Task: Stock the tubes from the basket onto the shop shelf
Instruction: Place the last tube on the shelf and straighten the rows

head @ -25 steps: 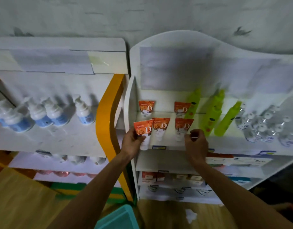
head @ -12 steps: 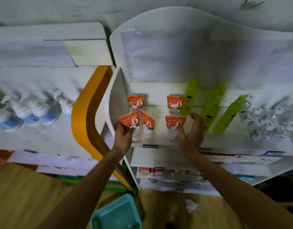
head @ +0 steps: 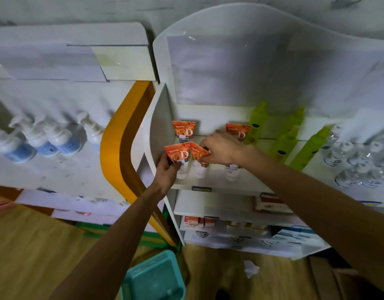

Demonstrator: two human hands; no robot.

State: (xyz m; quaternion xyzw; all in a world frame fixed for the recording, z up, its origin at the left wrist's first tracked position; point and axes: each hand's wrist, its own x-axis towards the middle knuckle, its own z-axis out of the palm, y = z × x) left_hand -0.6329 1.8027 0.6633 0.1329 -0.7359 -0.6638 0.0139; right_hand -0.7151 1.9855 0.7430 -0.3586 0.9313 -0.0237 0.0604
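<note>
Nearest to us, at the bottom edge of the view, the teal basket (head: 153, 276) sits on the wooden floor (head: 35, 245); we cannot see any tubes left in it.

Above it, both our arms reach to the front edge of the shop shelf (head: 247, 184). Our left hand (head: 167, 172) grasps the front left tube (head: 179, 158) by its lower body, near the shelf's left front corner, probably to stand it cap-down with the orange label facing out. Our right hand (head: 223, 150) pinches the flat orange end of the second tube (head: 199, 159), which is turned askew and touches the first, likely so that we can twist it to face forward. A third tube (head: 231, 172) stands just beside, its top hidden under our right wrist.

Further back, 2 tubes stand near the rear edge: the back left tube (head: 184, 130) and the back right tube (head: 238, 131). Green bottles (head: 256, 123) line up to their right.

Compared with half a second ago, our right hand has left the third tube and crossed left to the askew one, while our left hand keeps its hold.
</note>
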